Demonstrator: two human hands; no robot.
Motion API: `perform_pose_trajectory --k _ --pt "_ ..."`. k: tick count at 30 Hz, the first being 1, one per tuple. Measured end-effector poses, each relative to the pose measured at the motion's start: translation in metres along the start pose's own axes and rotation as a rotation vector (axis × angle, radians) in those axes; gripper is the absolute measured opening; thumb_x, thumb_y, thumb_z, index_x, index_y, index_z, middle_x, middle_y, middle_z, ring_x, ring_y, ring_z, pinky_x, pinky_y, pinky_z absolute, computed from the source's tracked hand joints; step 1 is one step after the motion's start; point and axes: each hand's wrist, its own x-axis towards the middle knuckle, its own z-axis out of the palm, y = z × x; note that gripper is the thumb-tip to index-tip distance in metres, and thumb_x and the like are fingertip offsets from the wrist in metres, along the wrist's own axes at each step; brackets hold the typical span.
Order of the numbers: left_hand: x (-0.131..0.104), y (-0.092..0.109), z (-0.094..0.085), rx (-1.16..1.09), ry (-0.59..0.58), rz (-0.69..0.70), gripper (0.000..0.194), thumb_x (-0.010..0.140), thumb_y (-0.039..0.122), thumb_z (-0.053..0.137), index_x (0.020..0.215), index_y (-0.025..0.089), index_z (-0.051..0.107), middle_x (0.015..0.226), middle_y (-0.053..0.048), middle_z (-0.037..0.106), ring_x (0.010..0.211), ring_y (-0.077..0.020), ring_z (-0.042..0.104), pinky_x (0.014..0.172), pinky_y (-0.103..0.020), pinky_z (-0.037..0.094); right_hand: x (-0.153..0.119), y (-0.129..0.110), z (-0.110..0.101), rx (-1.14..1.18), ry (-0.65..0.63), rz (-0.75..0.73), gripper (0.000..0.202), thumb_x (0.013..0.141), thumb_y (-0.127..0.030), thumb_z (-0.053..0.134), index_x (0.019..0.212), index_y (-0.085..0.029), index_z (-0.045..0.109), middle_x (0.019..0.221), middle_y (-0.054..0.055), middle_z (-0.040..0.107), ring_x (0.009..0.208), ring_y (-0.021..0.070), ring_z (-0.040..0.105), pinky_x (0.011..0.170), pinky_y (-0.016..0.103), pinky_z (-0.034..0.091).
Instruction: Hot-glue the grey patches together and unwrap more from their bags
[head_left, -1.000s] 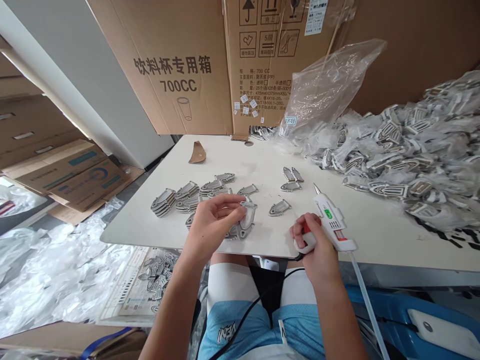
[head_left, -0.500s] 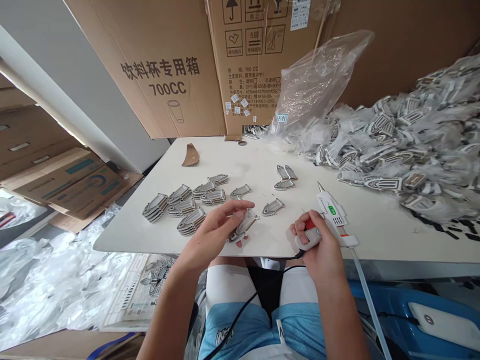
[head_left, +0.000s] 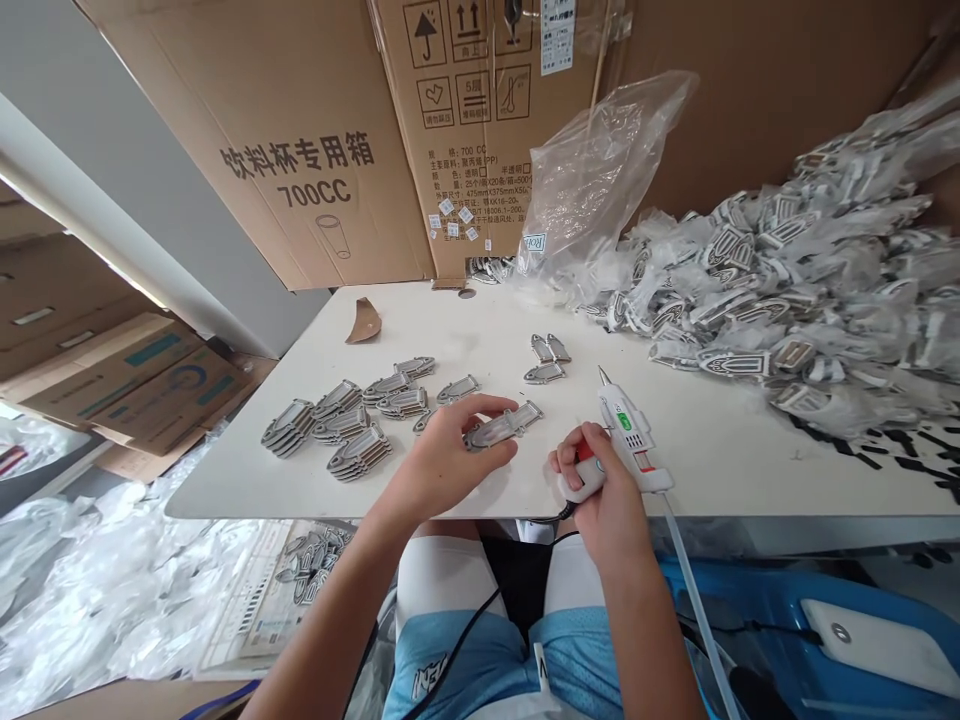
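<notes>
My left hand (head_left: 439, 455) holds a flat, grey, boat-shaped metal piece (head_left: 491, 430) between thumb and fingers. Its far end overlaps a similar piece (head_left: 531, 412) in this view; whether they touch I cannot tell. My right hand (head_left: 611, 500) is wrapped round the handle of a white glue gun (head_left: 628, 425), its nozzle pointing up and away. A clear glue stick (head_left: 694, 570) trails from the gun's back end. Left of my left hand lie several small stacks of such pieces (head_left: 360, 452). Beyond my hands are three more pieces (head_left: 544, 373) close together.
A heap of bagged metal pieces (head_left: 742, 290) covers the table's right side, with black strips (head_left: 877, 440) near it. Cardboard boxes (head_left: 330, 220) stand behind the white table (head_left: 247, 490). A brown cardboard scrap (head_left: 364, 321) lies at the back left. Plastic bags (head_left: 112, 580) fill the lower left.
My left hand has brought its metal piece forward and right, up to the single piece on the table. The glue gun stays in my right hand. The whole view has shifted slightly.
</notes>
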Motion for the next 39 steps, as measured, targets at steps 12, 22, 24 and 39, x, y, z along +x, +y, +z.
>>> perform_pose_trajectory --k 12,22,24,39 --pt "0.061 -0.007 0.043 0.474 0.114 0.105 0.037 0.085 0.022 0.076 0.122 0.021 0.081 0.108 -0.008 0.083 0.1 -0.0291 0.076 0.091 -0.039 0.056 -0.002 0.001 -0.002 -0.033 0.017 -0.014 0.035 0.09 -0.049 0.081 0.076 -0.022 0.063 0.066 -0.005 0.053 0.052 0.0085 0.038 0.067 0.031 0.049" --pt "0.057 -0.017 0.065 0.571 0.128 0.109 0.03 0.087 0.018 0.072 0.116 0.019 0.079 0.11 -0.011 0.082 0.107 -0.0295 0.075 0.089 -0.036 0.055 -0.003 0.001 -0.003 -0.08 0.023 -0.023 0.031 0.093 -0.047 0.077 0.077 -0.023 0.064 0.067 -0.004 0.055 0.053 0.0102 0.041 0.066 0.031 0.048" --pt "0.054 -0.018 0.068 0.569 0.142 0.108 0.028 0.089 0.018 0.07 0.115 0.02 0.078 0.109 -0.011 0.081 0.108 -0.0293 0.073 0.089 -0.036 0.054 -0.002 0.002 -0.004 -0.097 0.016 -0.033 0.031 0.093 -0.047 0.076 0.077 -0.024 0.065 0.068 -0.004 0.055 0.053 0.0101 0.04 0.066 0.032 0.049" --pt "0.05 -0.023 0.071 0.509 0.166 0.075 0.035 0.091 0.019 0.069 0.125 0.019 0.071 0.113 -0.01 0.079 0.11 -0.0294 0.071 0.086 -0.037 0.054 -0.002 0.002 -0.006 -0.135 0.015 -0.058 0.033 0.094 -0.048 0.075 0.076 -0.023 0.065 0.067 -0.003 0.055 0.053 0.011 0.042 0.066 0.034 0.048"
